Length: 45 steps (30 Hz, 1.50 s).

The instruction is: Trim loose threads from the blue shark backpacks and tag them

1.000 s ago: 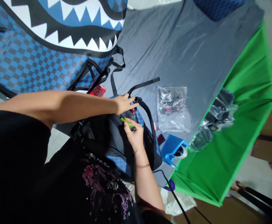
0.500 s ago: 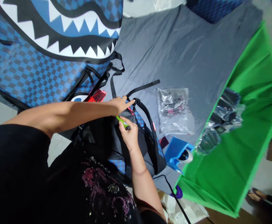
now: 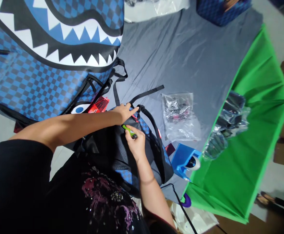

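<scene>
Head view: a small green tool [image 3: 129, 131] is held in the right hand [image 3: 137, 141], whose fingers are closed around it. Its dark end is turned towards the wrist; the other end is pointed at the black and blue checkered backpack [image 3: 124, 151], but whether the bag is touched by the tip cannot be told. The left hand [image 3: 122, 112] is laid on the top part of the same backpack, just beside the tool, with some fingers spread apart; whether fabric is pinched under it cannot be seen. The backpack is placed at the near edge of the grey-covered counter [image 3: 178, 61], against the person's body. Behind the left forearm, a large bag with a shark mouth [image 3: 46, 81] is seen, and near it a red packet [image 3: 100, 105]. On the other side, a clear plastic packet [image 3: 179, 118] and a blue holder with a white roll [image 3: 180, 159] are placed near the green cloth [image 3: 231, 175], on which some wrapped items [image 3: 226, 122] are lying.
</scene>
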Tool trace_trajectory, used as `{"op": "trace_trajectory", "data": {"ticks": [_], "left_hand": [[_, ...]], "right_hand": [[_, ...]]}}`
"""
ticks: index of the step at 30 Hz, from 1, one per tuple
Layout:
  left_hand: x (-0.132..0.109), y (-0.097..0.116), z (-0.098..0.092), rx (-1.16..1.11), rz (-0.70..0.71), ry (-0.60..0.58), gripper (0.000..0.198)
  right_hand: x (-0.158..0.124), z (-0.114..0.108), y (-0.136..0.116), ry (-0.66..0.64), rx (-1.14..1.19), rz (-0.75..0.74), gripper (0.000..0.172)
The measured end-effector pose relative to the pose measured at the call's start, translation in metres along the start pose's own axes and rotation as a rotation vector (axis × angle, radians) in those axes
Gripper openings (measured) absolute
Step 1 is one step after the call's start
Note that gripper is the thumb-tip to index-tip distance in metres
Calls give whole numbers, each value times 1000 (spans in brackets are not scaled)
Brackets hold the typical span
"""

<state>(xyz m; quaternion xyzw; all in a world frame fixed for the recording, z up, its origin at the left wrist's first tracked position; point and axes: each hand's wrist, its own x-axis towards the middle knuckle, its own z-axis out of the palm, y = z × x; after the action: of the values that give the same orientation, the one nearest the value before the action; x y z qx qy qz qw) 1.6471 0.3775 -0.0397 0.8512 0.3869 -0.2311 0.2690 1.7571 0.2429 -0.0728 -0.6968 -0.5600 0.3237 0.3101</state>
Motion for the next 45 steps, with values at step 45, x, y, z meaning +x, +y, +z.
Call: {"op": "trace_trajectory", "data": {"ticks": [45], "left_hand": [[1,-1,15,22,23,179,77]], "right_hand": [[5,-9,2,-119,103,25,22]]}}
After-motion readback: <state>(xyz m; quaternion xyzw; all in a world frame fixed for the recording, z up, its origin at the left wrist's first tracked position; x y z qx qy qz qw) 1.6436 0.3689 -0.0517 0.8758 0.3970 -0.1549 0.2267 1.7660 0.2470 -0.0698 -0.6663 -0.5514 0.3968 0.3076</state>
